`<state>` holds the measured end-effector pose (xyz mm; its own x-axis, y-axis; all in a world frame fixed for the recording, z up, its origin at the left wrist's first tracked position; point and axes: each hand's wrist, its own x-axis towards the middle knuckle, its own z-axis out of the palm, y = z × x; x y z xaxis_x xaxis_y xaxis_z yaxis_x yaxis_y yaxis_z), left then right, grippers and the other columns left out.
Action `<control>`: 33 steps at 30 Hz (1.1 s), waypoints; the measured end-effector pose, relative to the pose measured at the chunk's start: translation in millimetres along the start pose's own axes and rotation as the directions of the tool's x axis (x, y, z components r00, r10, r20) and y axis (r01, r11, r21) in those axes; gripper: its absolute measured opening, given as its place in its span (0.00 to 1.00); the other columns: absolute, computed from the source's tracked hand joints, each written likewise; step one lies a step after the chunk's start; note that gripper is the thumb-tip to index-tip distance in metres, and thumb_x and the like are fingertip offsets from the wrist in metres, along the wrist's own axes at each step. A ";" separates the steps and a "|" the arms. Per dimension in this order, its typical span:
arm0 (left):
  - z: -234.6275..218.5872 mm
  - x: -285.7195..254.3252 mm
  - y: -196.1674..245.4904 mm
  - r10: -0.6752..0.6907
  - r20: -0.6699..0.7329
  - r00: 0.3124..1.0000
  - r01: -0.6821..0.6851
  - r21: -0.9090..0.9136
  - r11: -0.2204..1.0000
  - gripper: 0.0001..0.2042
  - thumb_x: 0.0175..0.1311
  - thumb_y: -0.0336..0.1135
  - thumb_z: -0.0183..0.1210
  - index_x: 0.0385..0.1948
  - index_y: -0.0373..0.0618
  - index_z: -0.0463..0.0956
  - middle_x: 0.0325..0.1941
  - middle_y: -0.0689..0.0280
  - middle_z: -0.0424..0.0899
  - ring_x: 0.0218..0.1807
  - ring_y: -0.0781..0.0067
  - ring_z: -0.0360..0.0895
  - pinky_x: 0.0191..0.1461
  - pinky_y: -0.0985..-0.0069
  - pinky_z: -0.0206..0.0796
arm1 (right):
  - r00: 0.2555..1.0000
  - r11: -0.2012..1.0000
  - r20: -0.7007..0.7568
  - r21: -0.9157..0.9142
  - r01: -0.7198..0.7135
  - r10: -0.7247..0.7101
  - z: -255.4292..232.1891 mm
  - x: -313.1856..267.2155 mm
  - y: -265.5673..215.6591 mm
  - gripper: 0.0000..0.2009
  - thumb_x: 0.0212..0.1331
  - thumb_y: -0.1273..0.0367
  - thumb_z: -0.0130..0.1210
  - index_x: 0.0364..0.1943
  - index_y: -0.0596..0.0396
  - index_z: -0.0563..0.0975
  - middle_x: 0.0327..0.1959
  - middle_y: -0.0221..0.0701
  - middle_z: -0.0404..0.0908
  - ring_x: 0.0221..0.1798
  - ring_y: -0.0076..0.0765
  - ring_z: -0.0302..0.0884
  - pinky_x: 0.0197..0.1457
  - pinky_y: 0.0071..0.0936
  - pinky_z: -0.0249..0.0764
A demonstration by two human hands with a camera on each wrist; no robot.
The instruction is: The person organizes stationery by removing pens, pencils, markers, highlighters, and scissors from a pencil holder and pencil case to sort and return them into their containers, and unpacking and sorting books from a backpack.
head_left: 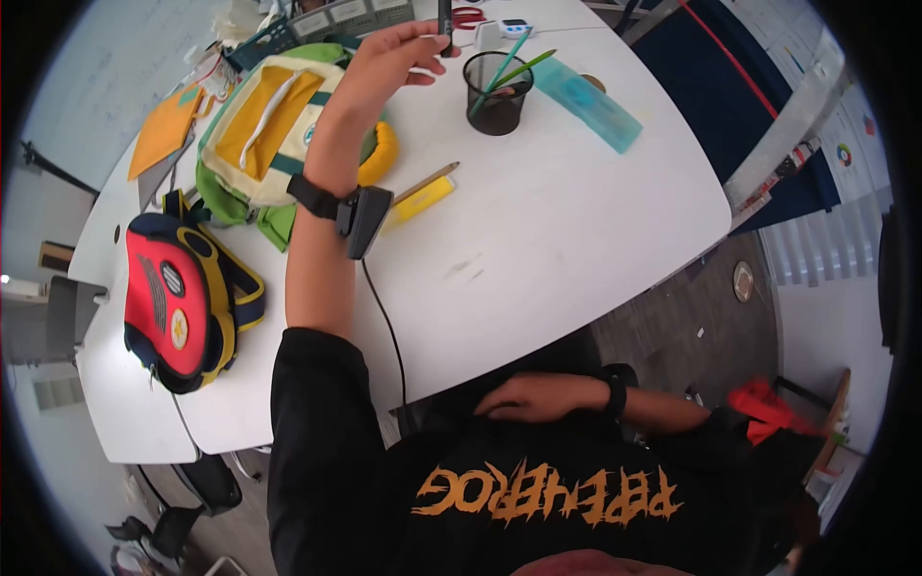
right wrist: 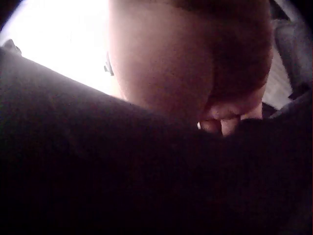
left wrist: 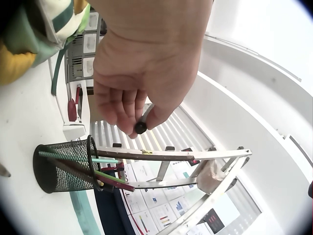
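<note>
Up over the far part of the table, my left hand (head_left: 386,69) pinches a black pen (head_left: 445,27) between thumb and fingers. The left wrist view shows the pen (left wrist: 141,126) end-on, with a round dark tip. Just right of this hand stands a black mesh pen cup (head_left: 495,110), holding a teal pencil (head_left: 509,60), a green pencil (head_left: 528,67) and other pencils. My right hand (head_left: 528,396) rests against the dark clothing at my lap, holding nothing visible. Its fingers are partly hidden, and the right wrist view of this hand (right wrist: 171,63) is mostly dark.
A translucent teal case (head_left: 591,104) lies right of the cup. A brown pencil (head_left: 427,180) and a yellow strip (head_left: 423,200) lie near my left wrist. Left are a green, cream and yellow bag (head_left: 226,115) and a red backpack (head_left: 158,288). Red scissors (head_left: 469,16) lie behind.
</note>
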<state>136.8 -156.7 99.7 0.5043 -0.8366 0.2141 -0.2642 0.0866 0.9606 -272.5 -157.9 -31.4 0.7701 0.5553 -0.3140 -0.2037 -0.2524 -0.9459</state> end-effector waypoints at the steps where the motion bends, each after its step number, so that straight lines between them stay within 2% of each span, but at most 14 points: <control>1: -0.8 -0.8 -0.5 -0.011 -0.010 1.000 0.011 0.002 1.000 0.19 0.76 0.43 0.62 0.62 0.46 0.81 0.51 0.70 0.91 0.46 0.85 0.83 0.58 0.76 0.74 | 1.000 1.000 0.014 0.005 0.002 -0.002 -1.3 6.4 -12.4 0.17 0.79 0.65 0.53 0.65 0.56 0.80 0.55 0.45 0.88 0.54 0.47 0.88 0.60 0.39 0.81; 4: -5.4 3.3 -6.1 -0.012 -0.040 0.999 0.010 -0.031 0.999 0.17 0.76 0.43 0.62 0.60 0.48 0.82 0.52 0.69 0.91 0.45 0.86 0.83 0.57 0.77 0.74 | 0.991 0.998 0.131 -0.070 0.000 0.009 -2.3 28.3 -34.2 0.22 0.81 0.60 0.52 0.70 0.57 0.75 0.55 0.44 0.88 0.54 0.45 0.88 0.59 0.39 0.82; 7: -3.7 2.1 -3.5 0.015 -0.032 0.999 -0.016 -0.029 0.999 0.17 0.76 0.43 0.62 0.60 0.48 0.83 0.52 0.69 0.91 0.45 0.86 0.83 0.56 0.79 0.74 | 0.998 0.998 0.012 -0.008 0.056 -0.056 3.9 51.0 -43.3 0.25 0.82 0.58 0.50 0.71 0.63 0.72 0.52 0.46 0.88 0.53 0.42 0.89 0.57 0.37 0.82; 8: -1.0 0.1 1.8 0.012 -0.040 0.999 -0.013 -0.029 0.999 0.17 0.76 0.43 0.62 0.60 0.48 0.83 0.52 0.69 0.91 0.45 0.86 0.83 0.56 0.79 0.74 | 0.999 0.978 0.051 0.210 -0.013 0.002 6.3 60.0 -54.0 0.26 0.83 0.57 0.49 0.72 0.63 0.69 0.52 0.46 0.88 0.50 0.39 0.89 0.55 0.36 0.84; 9: 3.6 -3.2 14.2 -0.019 -0.064 0.998 0.014 -0.073 0.997 0.12 0.77 0.41 0.61 0.52 0.45 0.83 0.44 0.71 0.88 0.41 0.85 0.82 0.49 0.80 0.73 | 0.994 0.907 0.099 0.412 -0.089 0.052 7.3 67.8 -62.9 0.27 0.83 0.56 0.48 0.74 0.63 0.66 0.52 0.46 0.87 0.48 0.37 0.90 0.53 0.36 0.85; 10: 5.7 -5.3 20.9 -0.050 -0.087 0.995 0.040 -0.118 0.992 0.09 0.77 0.38 0.61 0.45 0.43 0.83 0.36 0.73 0.85 0.37 0.83 0.81 0.43 0.81 0.73 | 0.993 0.908 0.105 0.408 -0.091 0.052 7.9 73.8 -68.7 0.27 0.83 0.56 0.48 0.74 0.63 0.66 0.52 0.46 0.87 0.48 0.37 0.90 0.53 0.36 0.85; 13: -2.5 -3.5 16.7 -0.042 -0.073 0.996 0.034 -0.106 0.994 0.10 0.77 0.39 0.60 0.47 0.44 0.83 0.42 0.73 0.86 0.43 0.81 0.82 0.50 0.78 0.75 | 0.999 0.933 0.042 0.358 -0.021 0.007 9.0 91.9 -74.8 0.25 0.85 0.55 0.44 0.69 0.62 0.70 0.48 0.43 0.88 0.43 0.34 0.91 0.51 0.32 0.87; 15: -4.7 -2.3 14.5 -0.038 -0.082 0.996 0.028 -0.120 0.992 0.09 0.78 0.39 0.60 0.47 0.45 0.83 0.42 0.73 0.86 0.42 0.82 0.82 0.50 0.79 0.75 | 1.000 0.888 0.003 0.459 -0.021 0.023 7.1 105.0 -68.5 0.24 0.83 0.55 0.47 0.62 0.65 0.74 0.46 0.40 0.90 0.37 0.35 0.92 0.43 0.30 0.86; 16: -4.4 -1.3 14.4 -0.028 -0.084 0.996 0.016 -0.134 0.991 0.09 0.78 0.39 0.60 0.47 0.46 0.83 0.41 0.73 0.87 0.42 0.82 0.82 0.49 0.79 0.75 | 0.997 0.901 0.063 0.427 -0.073 0.051 2.6 108.2 -71.8 0.21 0.85 0.57 0.44 0.53 0.62 0.80 0.41 0.35 0.88 0.39 0.30 0.90 0.43 0.25 0.84; 17: -3.8 -0.6 14.5 -0.027 -0.082 0.996 0.016 -0.134 0.991 0.09 0.78 0.39 0.60 0.47 0.46 0.83 0.41 0.73 0.87 0.42 0.82 0.82 0.49 0.79 0.75 | 0.997 0.901 0.061 0.428 -0.072 0.050 -0.5 110.3 -72.1 0.21 0.85 0.57 0.44 0.53 0.62 0.80 0.41 0.35 0.88 0.39 0.30 0.90 0.43 0.25 0.84; 25: 12.3 -9.1 23.9 -0.114 -0.146 0.983 0.086 -0.189 0.978 0.10 0.80 0.37 0.58 0.47 0.44 0.85 0.40 0.72 0.87 0.41 0.83 0.81 0.48 0.82 0.73 | 0.948 0.827 -0.317 0.538 0.165 0.017 -4.1 106.7 -66.7 0.18 0.84 0.62 0.46 0.44 0.62 0.82 0.32 0.26 0.80 0.31 0.19 0.79 0.40 0.21 0.78; 26: 11.7 -9.5 15.1 -0.117 -0.145 0.982 0.088 -0.189 0.978 0.10 0.80 0.37 0.58 0.47 0.44 0.85 0.40 0.72 0.87 0.41 0.83 0.81 0.48 0.82 0.73 | 0.948 0.826 -0.316 0.540 0.165 0.018 -5.5 104.1 -66.2 0.18 0.84 0.62 0.46 0.44 0.62 0.82 0.32 0.26 0.80 0.31 0.19 0.79 0.40 0.21 0.78; 28: 10.3 -15.1 2.1 0.017 -0.111 0.994 -0.032 -0.135 0.990 0.16 0.76 0.43 0.62 0.60 0.48 0.83 0.51 0.69 0.92 0.43 0.87 0.82 0.55 0.79 0.74 | 0.931 0.833 -0.364 0.523 0.182 0.024 -8.1 99.5 -65.6 0.18 0.84 0.64 0.47 0.43 0.63 0.83 0.32 0.26 0.81 0.32 0.19 0.79 0.39 0.20 0.78; 33: 17.1 -31.2 -2.1 -0.041 -0.130 0.991 0.023 -0.134 0.991 0.16 0.77 0.43 0.61 0.59 0.48 0.83 0.51 0.70 0.92 0.42 0.87 0.82 0.53 0.79 0.73 | 0.899 0.813 -0.438 0.522 0.258 -0.004 -7.7 99.3 -66.1 0.17 0.84 0.64 0.48 0.42 0.63 0.83 0.32 0.27 0.82 0.31 0.20 0.80 0.39 0.21 0.78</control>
<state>107.6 -140.0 87.9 0.6175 -0.7617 0.1963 -0.1397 0.1394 0.9803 -177.9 -92.1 0.6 0.9578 0.1537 -0.2427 -0.2826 0.3519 -0.8924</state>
